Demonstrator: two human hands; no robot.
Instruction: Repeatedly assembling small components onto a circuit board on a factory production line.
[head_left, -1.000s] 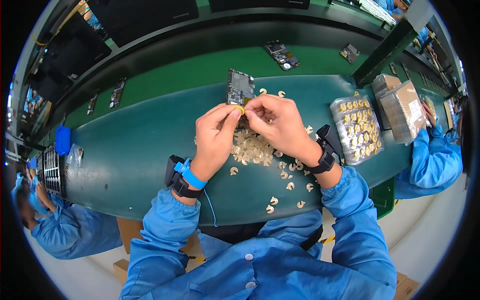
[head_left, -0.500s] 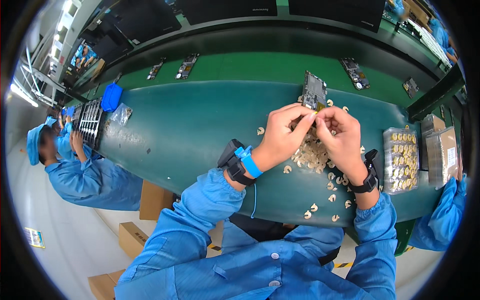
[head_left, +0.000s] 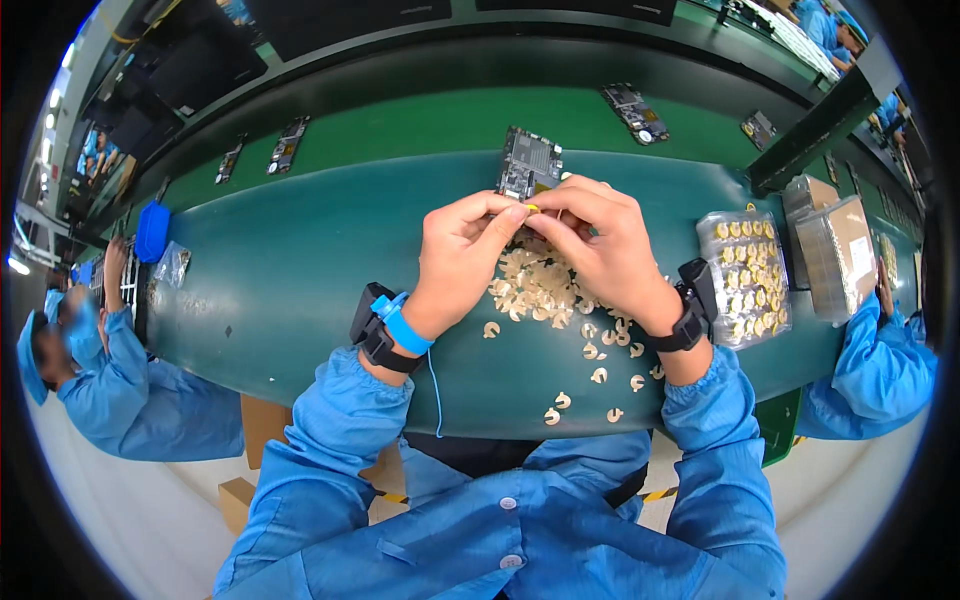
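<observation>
A small yellow piece (head_left: 531, 208), perhaps a coin cell, is pinched between my two hands' fingertips. My left hand (head_left: 460, 255) is closed, its thumb and forefinger on the piece's left side. From the right, my right hand (head_left: 607, 248) grips the same piece, its fingers curled. Just beyond my fingertips lies a dark circuit board (head_left: 530, 160), its near end partly hidden by my hands. Below them spreads a pile of cream, crescent-shaped scraps (head_left: 535, 285), with loose ones scattered toward the near edge. Each wrist wears a black strapped device; the left also has a blue band with a cord.
To the right stands a clear tray (head_left: 713, 270) of round yellow pieces, beside stacked plastic trays (head_left: 838, 255). Circuit boards (head_left: 634, 113) lie on the far green strip. A dark post (head_left: 815, 135) rises far right. A blue bin (head_left: 152, 232) is far left; co-workers sit at both sides.
The whole scene has shifted left in view. My hands stay at the board's near end with the yellow piece, and my right fingers now lie closer against my left fingertips.
</observation>
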